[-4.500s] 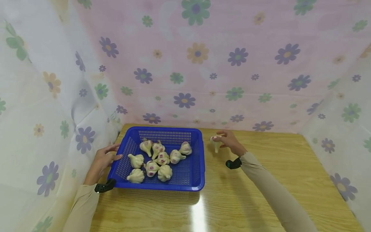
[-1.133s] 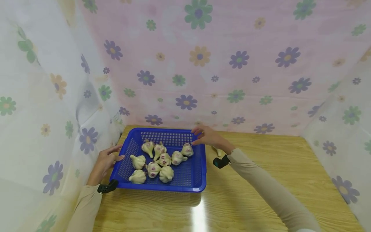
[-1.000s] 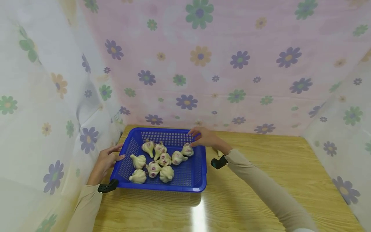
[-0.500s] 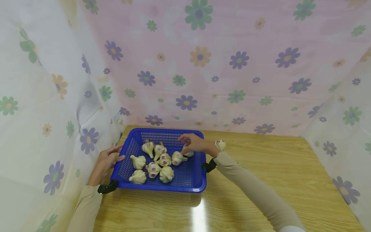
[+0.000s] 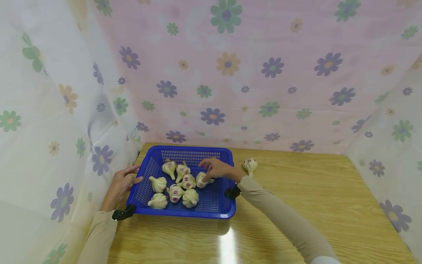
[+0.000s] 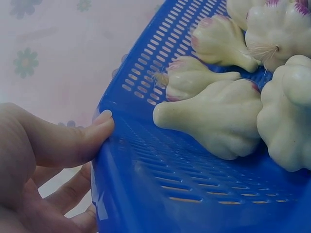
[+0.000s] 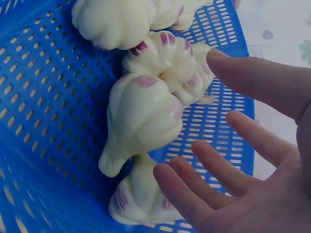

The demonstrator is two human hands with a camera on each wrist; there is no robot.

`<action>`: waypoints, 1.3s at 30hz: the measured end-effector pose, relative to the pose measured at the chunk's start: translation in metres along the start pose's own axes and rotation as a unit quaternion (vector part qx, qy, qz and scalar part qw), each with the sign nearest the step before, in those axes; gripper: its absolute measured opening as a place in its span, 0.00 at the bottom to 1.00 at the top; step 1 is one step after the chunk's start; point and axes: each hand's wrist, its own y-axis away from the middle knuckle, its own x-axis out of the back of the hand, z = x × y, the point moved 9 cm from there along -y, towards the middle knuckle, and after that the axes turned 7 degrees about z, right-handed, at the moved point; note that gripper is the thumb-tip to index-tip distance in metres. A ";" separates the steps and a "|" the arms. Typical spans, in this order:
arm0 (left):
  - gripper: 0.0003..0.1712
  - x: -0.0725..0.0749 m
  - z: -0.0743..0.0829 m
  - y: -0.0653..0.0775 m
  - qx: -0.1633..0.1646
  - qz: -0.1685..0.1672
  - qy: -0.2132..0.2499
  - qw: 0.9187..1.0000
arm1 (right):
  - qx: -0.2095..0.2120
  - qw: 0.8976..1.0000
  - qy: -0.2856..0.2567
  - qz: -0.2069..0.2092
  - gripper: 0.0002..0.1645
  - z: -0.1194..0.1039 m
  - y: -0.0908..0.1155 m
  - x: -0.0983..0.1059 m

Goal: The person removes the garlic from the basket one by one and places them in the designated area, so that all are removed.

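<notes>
A blue plastic basket [image 5: 184, 213] with slotted walls stands on the table's left side, holding several garlic bulbs with purple marks. My left hand [image 6: 43, 160] grips its left rim, thumb on top and fingers outside. Inside the basket, my right hand [image 5: 217, 169] hovers over the right-hand bulbs, fingers spread and holding nothing in the right wrist view. Nearest to it is a garlic bulb [image 7: 143, 114] with its stem towards the lower left. Another bulb in the basket is hidden behind this hand in the head view. One garlic bulb [image 5: 250, 165] lies on the table, right of the basket.
The wood-grain table [image 5: 306, 194] extends right of the basket and in front of it. A flower-print cloth [image 5: 273, 88] hangs behind the table and along both sides. Dark wrist devices [image 5: 124, 212] sit on both wrists.
My right hand let go of the garlic bulb on the table right of the basket. It has moved left into the basket, over other bulbs. The left hand has stayed at the rim.
</notes>
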 end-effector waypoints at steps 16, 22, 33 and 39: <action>0.36 -0.001 0.004 0.005 -0.013 -0.009 0.001 1.000 | -0.023 0.998 0.060 0.008 0.33 0.007 -0.011 -0.016; 0.36 0.000 0.002 0.002 -0.014 0.000 0.002 1.000 | -0.009 0.995 0.093 0.014 0.31 0.008 -0.015 -0.023; 0.36 -0.001 0.004 0.004 -0.012 -0.008 -0.001 1.000 | -0.005 0.993 0.119 0.017 0.29 0.008 -0.018 -0.029; 0.36 -0.002 0.007 0.006 -0.008 -0.005 0.011 1.000 | 0.000 0.992 0.127 0.022 0.28 0.008 -0.017 -0.030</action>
